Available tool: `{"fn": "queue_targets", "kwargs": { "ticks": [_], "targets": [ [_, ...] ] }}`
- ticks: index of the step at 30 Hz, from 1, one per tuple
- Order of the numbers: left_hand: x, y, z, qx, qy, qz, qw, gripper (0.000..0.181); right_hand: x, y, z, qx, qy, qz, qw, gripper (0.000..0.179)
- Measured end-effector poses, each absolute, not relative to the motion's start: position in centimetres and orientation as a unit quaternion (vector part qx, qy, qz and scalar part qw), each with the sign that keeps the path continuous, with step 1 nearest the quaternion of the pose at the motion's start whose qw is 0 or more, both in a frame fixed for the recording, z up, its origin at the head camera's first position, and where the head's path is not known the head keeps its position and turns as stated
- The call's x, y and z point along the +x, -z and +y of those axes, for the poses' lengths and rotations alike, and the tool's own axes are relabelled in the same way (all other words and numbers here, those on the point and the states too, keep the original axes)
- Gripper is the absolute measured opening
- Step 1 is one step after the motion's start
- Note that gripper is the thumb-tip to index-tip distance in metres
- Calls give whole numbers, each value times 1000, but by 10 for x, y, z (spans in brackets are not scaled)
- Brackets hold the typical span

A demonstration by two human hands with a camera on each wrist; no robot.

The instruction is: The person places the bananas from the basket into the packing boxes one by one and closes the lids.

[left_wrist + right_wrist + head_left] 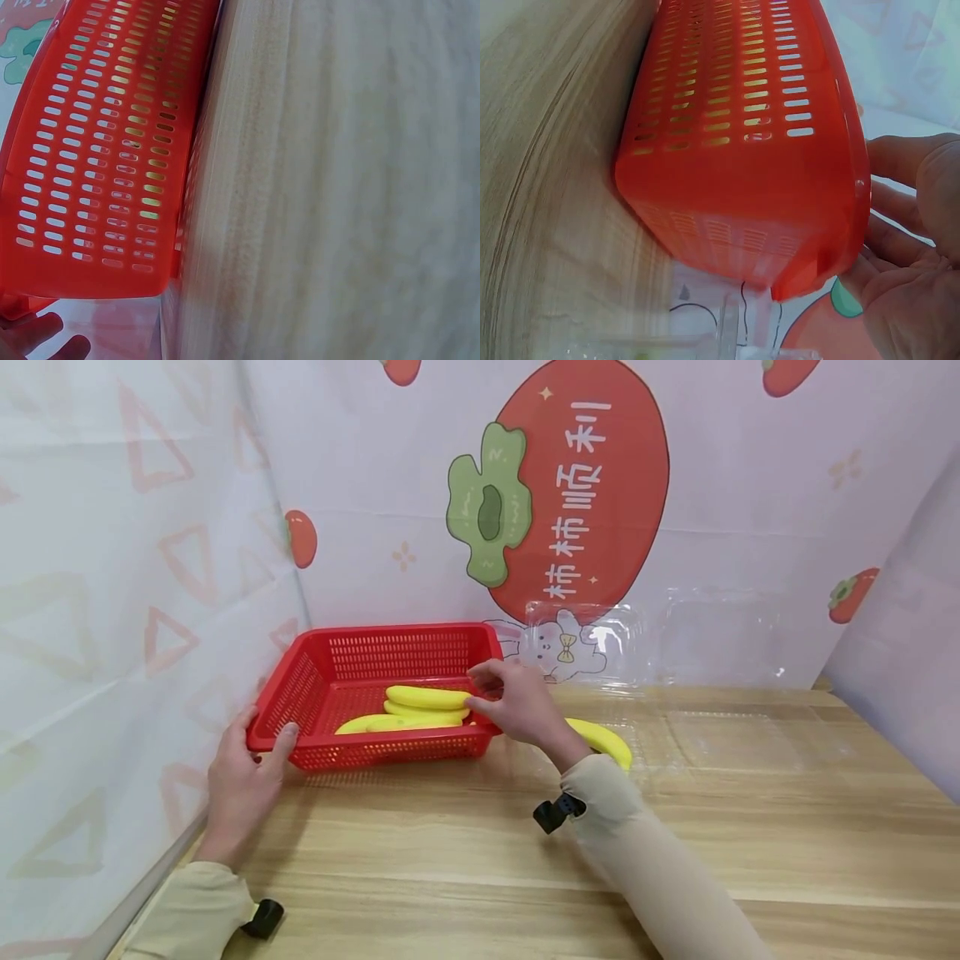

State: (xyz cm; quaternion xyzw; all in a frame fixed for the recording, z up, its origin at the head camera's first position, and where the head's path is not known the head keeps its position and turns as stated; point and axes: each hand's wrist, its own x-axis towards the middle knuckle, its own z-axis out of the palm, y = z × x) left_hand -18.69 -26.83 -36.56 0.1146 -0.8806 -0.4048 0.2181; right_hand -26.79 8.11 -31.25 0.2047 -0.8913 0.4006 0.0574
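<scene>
A red perforated plastic basket (390, 752) stands on the table at the left, with several yellow bananas (427, 697) inside. My left hand (243, 781) holds its near left corner, the thumb on the front rim; in the left wrist view only fingertips (41, 330) show, beside the basket's corner. My right hand (513, 697) reaches over the right rim, fingers bent and a gap showing between thumb and index finger. Its thumb tip is right at the end of the top banana. In the right wrist view, the fingertips of that hand are hidden behind the basket rim (855, 172).
Another banana (611, 743) lies right of the basket, partly behind my right wrist, by a clear plastic box. A second clear box (723, 739) stands farther right, its raised lid (723, 639) against the printed backdrop. A white patterned sheet (135, 610) borders the left side.
</scene>
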Motion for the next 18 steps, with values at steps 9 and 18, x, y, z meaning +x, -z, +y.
{"fn": "queue_targets", "kwargs": {
  "ticks": [9, 18],
  "targets": [
    [-187, 367, -268, 122, 404, -882, 210, 81, -275, 310, 59, 220, -369, -903, -11, 45],
    [-188, 366, -268, 123, 397, -885, 211, 81, -278, 307, 55, 233, -340, -909, -52, 48]
  ]
}}
